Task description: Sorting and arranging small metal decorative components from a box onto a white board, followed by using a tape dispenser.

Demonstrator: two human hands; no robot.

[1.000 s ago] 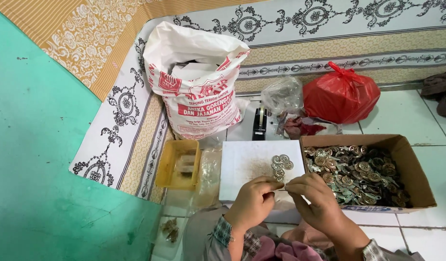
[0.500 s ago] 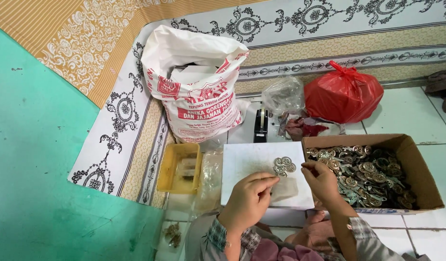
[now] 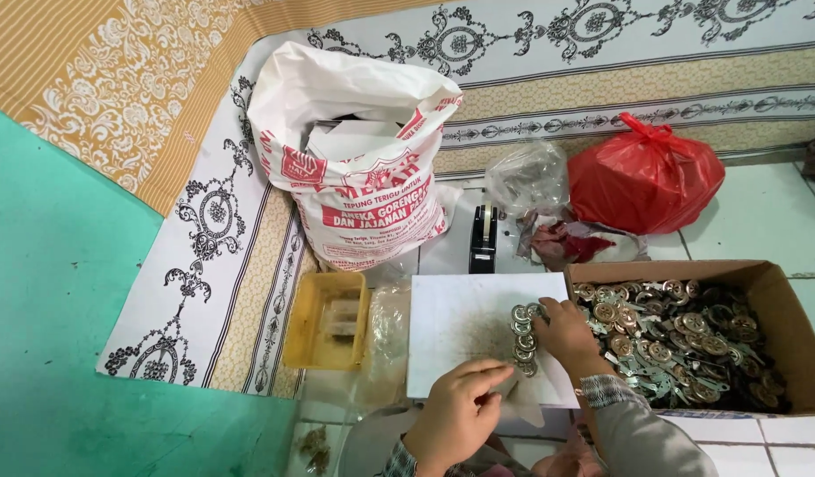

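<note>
Tiled floor, white board (image 3: 460, 327): right hand (image 3: 566, 331) fingers curled on vertical metal-piece row (image 3: 524, 337); left hand (image 3: 456, 415) pinches bag just below-left.

— What is the floor like?
— White tiles (image 3: 761, 212) with dark grout lines, and a flat teal surface (image 3: 54, 353) along the left side.

— And farther back?
— A patterned cloth (image 3: 549, 79) is spread across the top — white with black scrollwork and tan bands. An ochre cloth (image 3: 98, 79) with pale floral print lies at the upper left. The light is even and soft.
</note>
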